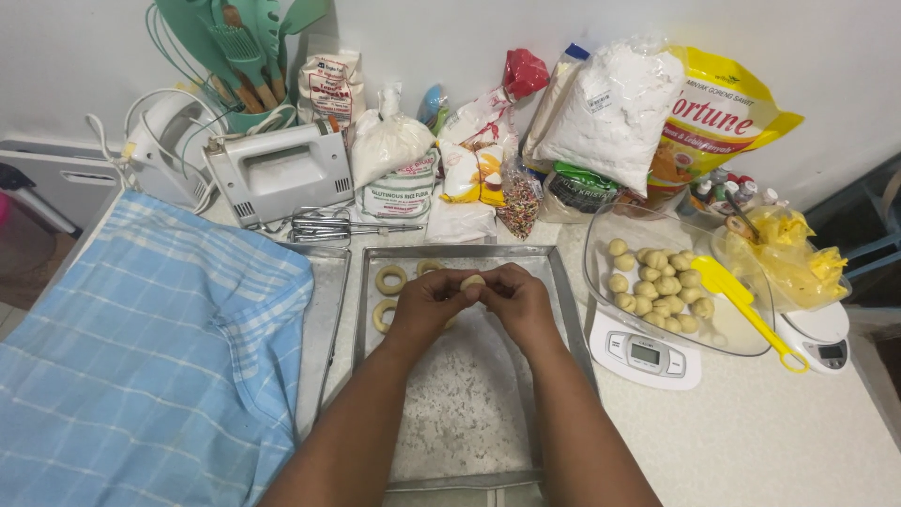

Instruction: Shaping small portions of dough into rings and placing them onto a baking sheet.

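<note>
Both hands meet over the far half of a rectangular grey metal baking tray (563, 310) dusted with white flour, left hand (424, 305) and right hand (519, 302) touching at the fingertips, pinching between them a small pale beige lump of dough (472, 281); both are closed on it, so the dough sits at the fingertips just above the tray, not on it. On the tray just left of the hands lie pale dough rings: one ring (391, 279) near the far left corner, a second ring (383, 314) partly hidden by the left hand, a third (430, 267) peeking out behind the knuckles. Right of the tray, a clear glass bowl (601, 235) holds a heap of small round beige dough balls (659, 287) and a yellow plastic spatula (746, 305) leaning over its rim; the bowl sits on a white digital kitchen scale (646, 355). A second white scale (821, 338) further right carries a bowl with crumpled yellow wrappers (793, 252). Left of the tray, a blue and white checked cloth (150, 357) covers another metal tray (324, 310). Along the wall: white electric hand mixer (280, 171), loose metal beaters (328, 225), teal utensils in a holder (239, 56), white flour bags (610, 108), a yellow pouch (718, 117).
</note>
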